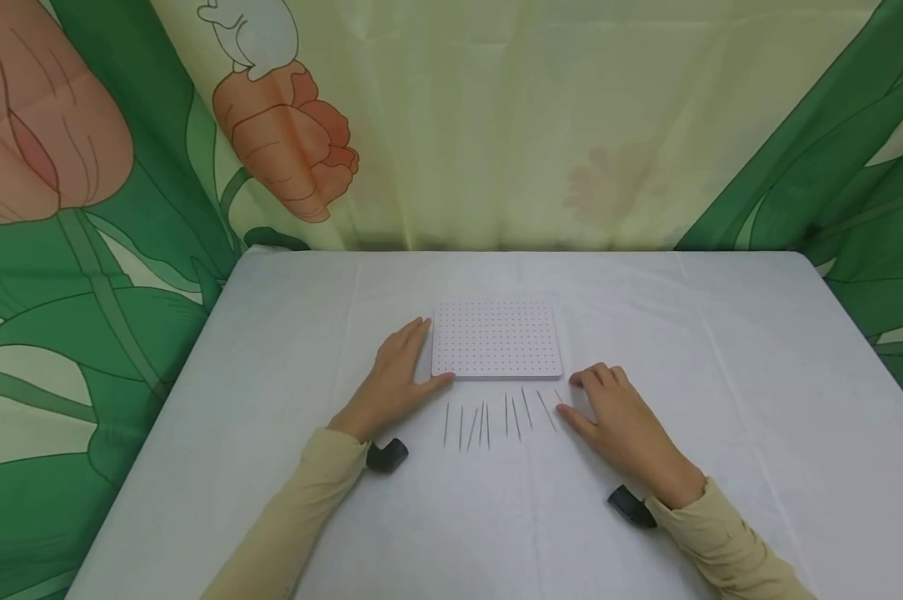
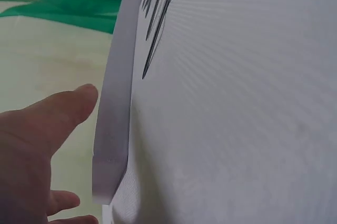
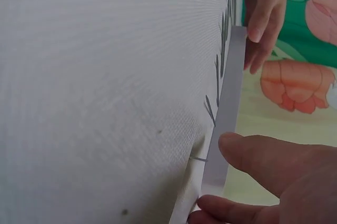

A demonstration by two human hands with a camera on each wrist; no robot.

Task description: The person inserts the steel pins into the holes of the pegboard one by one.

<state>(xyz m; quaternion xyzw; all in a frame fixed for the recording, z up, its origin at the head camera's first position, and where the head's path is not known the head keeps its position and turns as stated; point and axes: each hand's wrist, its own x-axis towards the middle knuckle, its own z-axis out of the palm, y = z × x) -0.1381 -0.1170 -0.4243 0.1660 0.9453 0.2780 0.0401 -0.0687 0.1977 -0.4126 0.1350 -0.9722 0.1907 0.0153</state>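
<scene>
head view: shows thin needles (image 1: pixel 506 415) lined up before the white perforated board's (image 1: pixel 496 337) near edge, likely spaced for easy picking. off that board's near right corner, has the right hand (image 1: pixel 624 425) beside the end needle (image 3: pixel 198 159), with thumb and fingers apart, gripping nothing visible. along its left edge, sets the left hand (image 1: pixel 395 379) with fingers extended, thumb at the near corner, probably bracing. past its far edge, leads over the bench (image 1: pixel 646 283) to a printed curtain (image 1: pixel 466 125).
</scene>
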